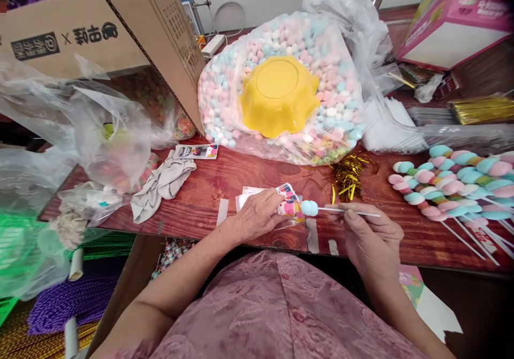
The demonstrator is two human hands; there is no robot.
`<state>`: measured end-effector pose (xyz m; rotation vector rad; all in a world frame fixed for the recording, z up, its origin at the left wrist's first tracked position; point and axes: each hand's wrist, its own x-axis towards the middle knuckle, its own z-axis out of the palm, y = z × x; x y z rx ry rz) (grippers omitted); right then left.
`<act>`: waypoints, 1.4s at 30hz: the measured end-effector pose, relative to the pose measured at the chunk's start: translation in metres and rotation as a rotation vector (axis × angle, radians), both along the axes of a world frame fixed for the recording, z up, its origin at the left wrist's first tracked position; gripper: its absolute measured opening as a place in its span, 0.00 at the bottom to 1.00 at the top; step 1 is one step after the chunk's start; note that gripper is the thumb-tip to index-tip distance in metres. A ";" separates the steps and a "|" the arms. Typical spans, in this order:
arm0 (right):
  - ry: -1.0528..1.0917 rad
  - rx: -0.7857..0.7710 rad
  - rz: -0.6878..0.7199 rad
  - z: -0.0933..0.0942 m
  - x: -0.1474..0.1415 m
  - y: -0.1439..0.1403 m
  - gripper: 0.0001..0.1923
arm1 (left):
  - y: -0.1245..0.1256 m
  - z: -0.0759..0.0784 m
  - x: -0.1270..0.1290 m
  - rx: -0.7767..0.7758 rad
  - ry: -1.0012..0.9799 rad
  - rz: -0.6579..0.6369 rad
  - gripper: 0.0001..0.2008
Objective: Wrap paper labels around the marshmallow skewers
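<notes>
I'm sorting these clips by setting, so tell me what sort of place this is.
Probably a small home workshop for packing sweets by hand: a big bag of pastel marshmallows, a pile of finished marshmallow skewers, and gold twist ties on a crowded wooden table.

Pink floral-patterned garment, textured fabric; forearms bare, no sleeves in view; left hand, right hand ungloved
</notes>
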<state>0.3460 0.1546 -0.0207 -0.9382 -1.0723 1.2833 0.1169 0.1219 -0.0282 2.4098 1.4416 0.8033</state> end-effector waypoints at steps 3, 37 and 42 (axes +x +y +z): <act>-0.055 0.059 0.036 0.001 -0.004 -0.002 0.04 | 0.002 0.007 0.002 -0.050 -0.016 -0.005 0.25; -0.236 0.307 0.295 0.036 -0.036 0.015 0.07 | -0.004 0.033 0.018 -0.422 -0.340 0.075 0.11; -0.193 0.277 0.354 0.032 -0.030 0.025 0.04 | -0.004 0.046 0.019 -0.651 -0.678 -0.009 0.18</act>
